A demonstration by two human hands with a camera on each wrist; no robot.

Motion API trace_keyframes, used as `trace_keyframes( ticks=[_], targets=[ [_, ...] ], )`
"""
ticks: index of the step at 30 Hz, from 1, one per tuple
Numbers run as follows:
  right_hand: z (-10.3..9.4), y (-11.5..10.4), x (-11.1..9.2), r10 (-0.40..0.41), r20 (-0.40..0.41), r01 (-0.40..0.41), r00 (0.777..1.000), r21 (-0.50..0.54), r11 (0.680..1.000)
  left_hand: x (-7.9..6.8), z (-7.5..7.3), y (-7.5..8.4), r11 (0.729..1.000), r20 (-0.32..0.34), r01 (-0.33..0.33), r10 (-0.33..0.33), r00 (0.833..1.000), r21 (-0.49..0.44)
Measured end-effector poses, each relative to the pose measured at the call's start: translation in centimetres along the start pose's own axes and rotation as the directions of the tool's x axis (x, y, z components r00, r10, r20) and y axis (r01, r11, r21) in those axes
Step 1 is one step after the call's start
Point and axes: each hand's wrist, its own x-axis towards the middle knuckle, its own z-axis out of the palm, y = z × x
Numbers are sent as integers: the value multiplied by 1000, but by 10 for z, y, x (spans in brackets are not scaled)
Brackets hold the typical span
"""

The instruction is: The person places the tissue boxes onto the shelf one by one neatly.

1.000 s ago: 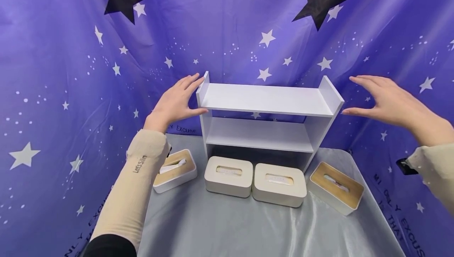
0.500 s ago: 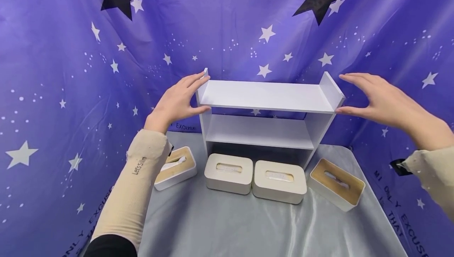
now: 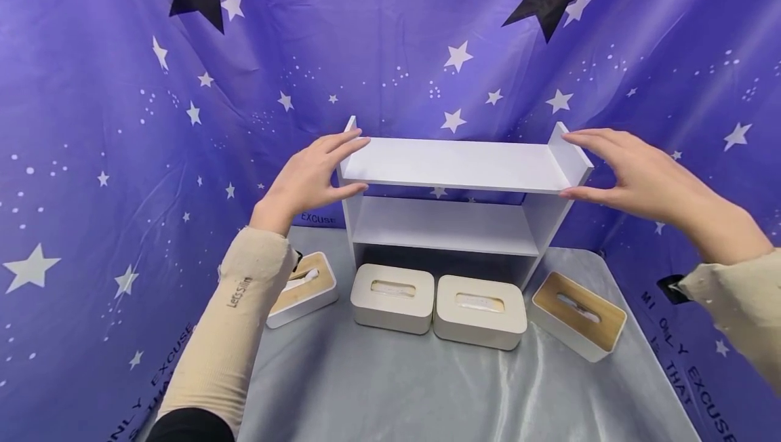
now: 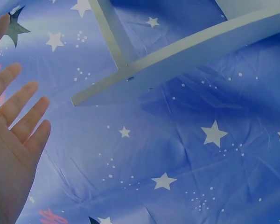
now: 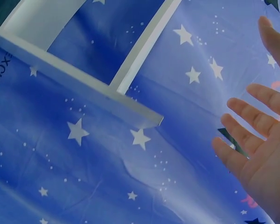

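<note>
A white shelf rack (image 3: 451,165) with raised side panels stands at the back of the table. My left hand (image 3: 305,174) is held up by its left panel, fingers and thumb spread apart and overlapping the panel's top in the head view. By the right panel my right hand (image 3: 641,174) hovers in the same spread pose, fingertips overlapping that panel. Both wrist views show a gap between the hand and the rack: the left hand (image 4: 16,140) and the right hand (image 5: 259,144) have straight fingers and hold nothing.
Two cream tissue boxes (image 3: 393,298) (image 3: 480,312) stand side by side before the rack. A wood-topped tissue box (image 3: 314,286) sits at the left, another wood-topped tissue box (image 3: 579,313) at the right. Grey cloth (image 3: 390,388) covers the table; a purple star-printed curtain (image 3: 390,55) surrounds it.
My right hand has moved left, from beside the rack's right panel to overlapping it. The left hand has shifted slightly right. Rack and boxes stay in place while the head view tilts a little.
</note>
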Motion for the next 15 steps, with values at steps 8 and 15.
trace_keyframes(
  ticks=[8,15],
  targets=[
    [4,-13,4,0,21,0,1000,21,1000,-2,3,5,999,0,-4,4,1000,-38],
    [8,-23,4,-38,-19,39,999,52,998,1,5,13,997,-4,-20,20,1000,-70]
  ],
)
